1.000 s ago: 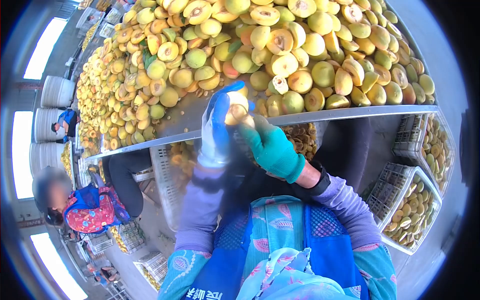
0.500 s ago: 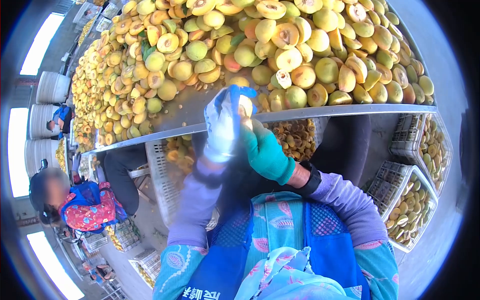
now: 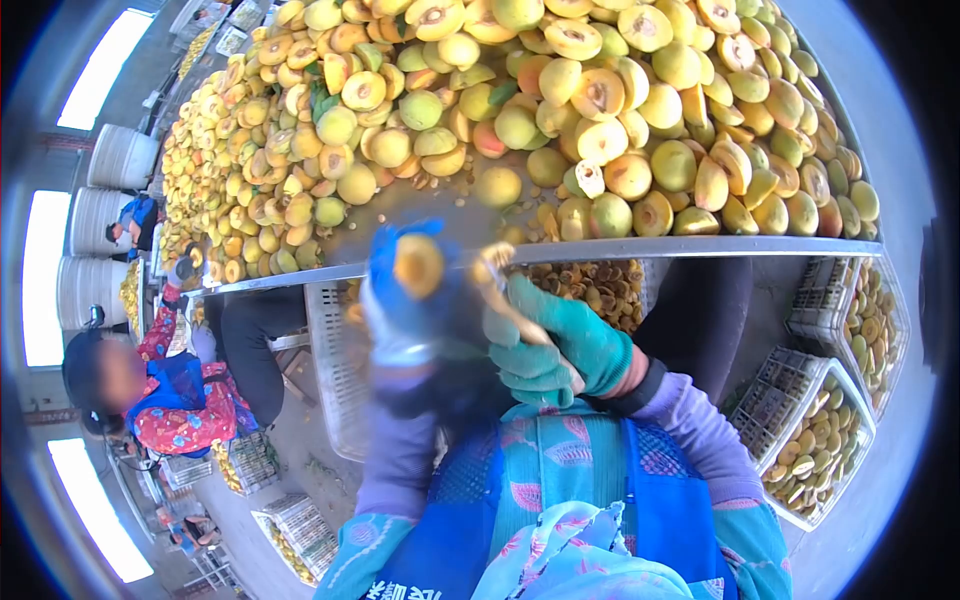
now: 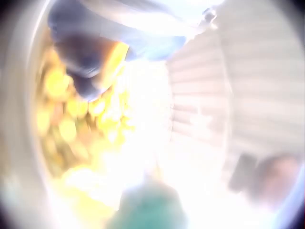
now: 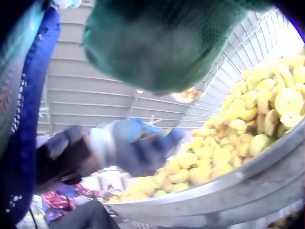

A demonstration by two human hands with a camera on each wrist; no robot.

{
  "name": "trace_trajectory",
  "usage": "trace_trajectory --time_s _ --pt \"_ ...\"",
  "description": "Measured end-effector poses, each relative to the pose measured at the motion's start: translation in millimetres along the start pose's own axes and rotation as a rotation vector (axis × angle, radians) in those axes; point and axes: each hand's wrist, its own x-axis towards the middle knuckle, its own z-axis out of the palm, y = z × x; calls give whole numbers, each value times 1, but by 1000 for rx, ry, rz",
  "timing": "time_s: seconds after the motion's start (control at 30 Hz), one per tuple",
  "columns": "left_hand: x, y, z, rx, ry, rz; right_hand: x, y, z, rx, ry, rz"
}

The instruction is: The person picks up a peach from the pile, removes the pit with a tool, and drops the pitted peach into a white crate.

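Observation:
My left hand (image 3: 405, 290), in a blue-and-white glove, holds a yellow peach half (image 3: 418, 266) with its cut face up, just over the table's near edge. The same half shows as an orange edge between the blue fingers (image 4: 88, 62) in the left wrist view. To its right, my teal-gloved right hand (image 3: 560, 345) grips a slim tan-handled tool (image 3: 520, 318). At the tool's far end is a ragged yellow-brown piece (image 3: 494, 258), whose kind I cannot tell. The two hands are apart, and motion blurs the left one.
Peach halves (image 3: 600, 140) are heaped across the metal table, whose raised rim (image 3: 690, 247) runs before me. Under it, a crate holds brown scraps (image 3: 590, 290). Crates of fruit (image 3: 815, 440) stand on the right. Another person (image 3: 190, 400) sits on the left.
My hands have separated. The left has moved left with the peach half, its cut face now showing; the right has turned, bringing the tool's handle and the piece at its end into view.

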Motion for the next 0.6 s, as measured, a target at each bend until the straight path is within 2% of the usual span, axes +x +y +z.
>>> trace_trajectory --time_s 0.03,0.07,0.1,0.17,0.23,0.3,0.37,0.43,0.57,0.6 --pt "1 -3 -32 -232 61 -367 -8 -2 -2 -120 79 18" --pt "13 -20 -65 470 -37 -220 -13 -7 -13 -55 169 52" --pt "20 -32 -85 1003 -67 236 -11 -6 -15 -118 272 27" --pt "55 -10 -66 1032 -59 336 -8 -2 -18 -245 494 0" --pt "103 -22 -27 1054 -95 488 -3 -2 2 -336 523 -78" --pt "140 -37 14 1415 -266 584 -3 -6 8 -413 560 -137" --pt "162 -50 32 1672 -441 543 -8 -9 4 -475 613 -221" --pt "169 -40 24 1612 -551 456 -11 -12 -6 -485 609 -285" --pt "133 -41 7 1503 -528 464 -3 -14 -7 -660 706 -340" --pt "127 -58 0 1264 -514 421 -1 -14 1 -765 723 -345"
